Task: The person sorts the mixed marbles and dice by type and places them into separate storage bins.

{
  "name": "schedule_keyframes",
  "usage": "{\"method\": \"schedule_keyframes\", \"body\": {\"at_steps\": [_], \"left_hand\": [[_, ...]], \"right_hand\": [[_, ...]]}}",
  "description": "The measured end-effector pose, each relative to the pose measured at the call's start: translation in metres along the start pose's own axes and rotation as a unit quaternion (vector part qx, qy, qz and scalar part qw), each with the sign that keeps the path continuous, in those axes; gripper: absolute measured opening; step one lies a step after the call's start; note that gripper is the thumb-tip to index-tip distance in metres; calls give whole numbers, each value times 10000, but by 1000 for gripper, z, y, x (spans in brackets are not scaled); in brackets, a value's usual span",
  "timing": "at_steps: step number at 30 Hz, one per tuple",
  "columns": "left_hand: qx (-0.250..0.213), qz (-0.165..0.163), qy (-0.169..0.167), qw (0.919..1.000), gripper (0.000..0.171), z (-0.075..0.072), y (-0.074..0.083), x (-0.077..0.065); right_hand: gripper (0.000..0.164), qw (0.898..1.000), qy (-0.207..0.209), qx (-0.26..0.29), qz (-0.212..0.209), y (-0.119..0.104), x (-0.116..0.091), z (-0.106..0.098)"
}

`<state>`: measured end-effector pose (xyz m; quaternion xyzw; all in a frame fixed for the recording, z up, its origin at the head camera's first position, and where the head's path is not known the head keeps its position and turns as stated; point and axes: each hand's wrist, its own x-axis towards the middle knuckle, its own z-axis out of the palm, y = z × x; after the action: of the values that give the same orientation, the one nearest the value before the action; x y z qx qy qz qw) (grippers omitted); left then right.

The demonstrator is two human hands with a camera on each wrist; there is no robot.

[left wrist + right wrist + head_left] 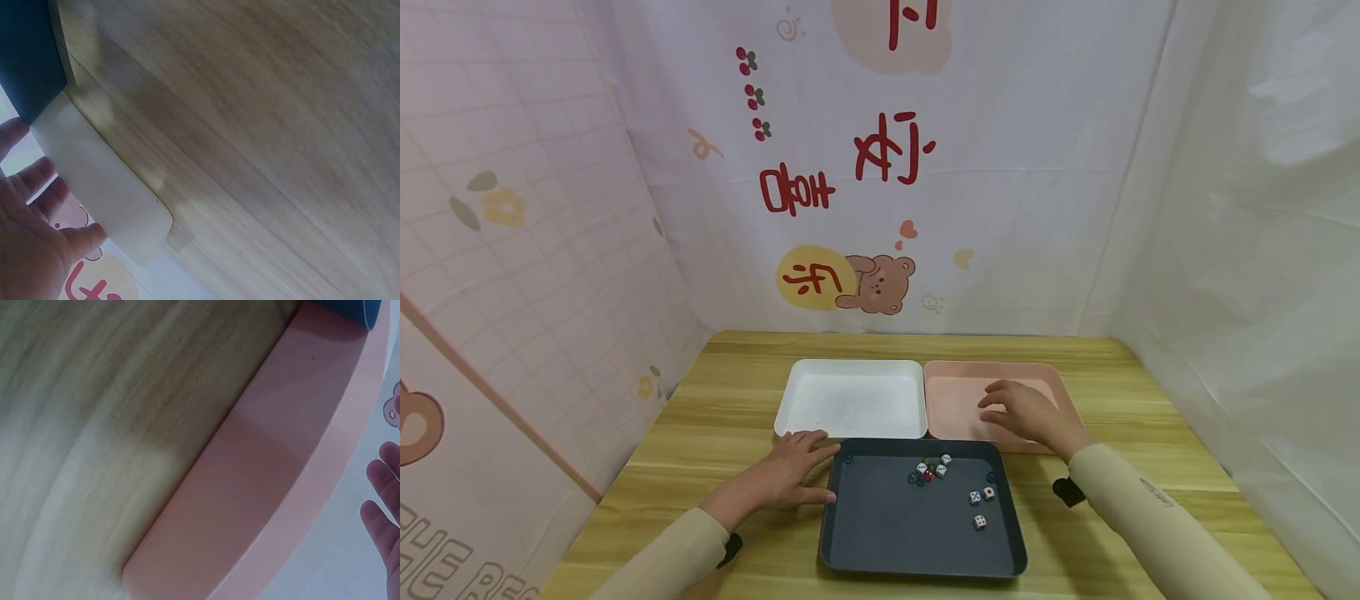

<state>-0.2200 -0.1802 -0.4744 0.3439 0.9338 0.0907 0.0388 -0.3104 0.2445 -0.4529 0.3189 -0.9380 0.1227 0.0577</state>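
Observation:
In the head view my left hand (784, 475) lies beside the dark grey tray (902, 562), fingers spread and fingertips at its left rim. My right hand (1028, 413) hovers over the pink tray (955, 408), fingers loosely bent, and I see nothing held in it. Inside the dark tray are several white dice (980, 522), a red die (928, 476) and some small dark round pieces (917, 478), too small to make out. Most of them cluster near the far rim; a few dice sit toward the right. The right wrist view shows the fingers (379, 525) apart above the pink tray's wall.
A white tray (850, 400) stands behind the dark one, side by side with the pink tray. All three rest on a wooden table (737, 375). Printed white curtains (1022, 208) hang behind the table and along both sides.

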Motion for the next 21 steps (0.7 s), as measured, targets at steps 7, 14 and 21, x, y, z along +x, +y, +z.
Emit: {"method": "schedule_keyframes", "body": {"at_steps": [7,14,21], "left_hand": [[-19,-15,-19,10000,77,0,-1,0],[-35,-41,-26,10000,78,-1,0,0],[-52,-6,2,10000,78,-1,0,0]], "right_hand": [[25,9997,80,-94,-216,-5,-3,-2],[24,9988,116,1,-467,-13,-7,-2],[22,9985,58,-37,-538,-24,-12,3]]}}
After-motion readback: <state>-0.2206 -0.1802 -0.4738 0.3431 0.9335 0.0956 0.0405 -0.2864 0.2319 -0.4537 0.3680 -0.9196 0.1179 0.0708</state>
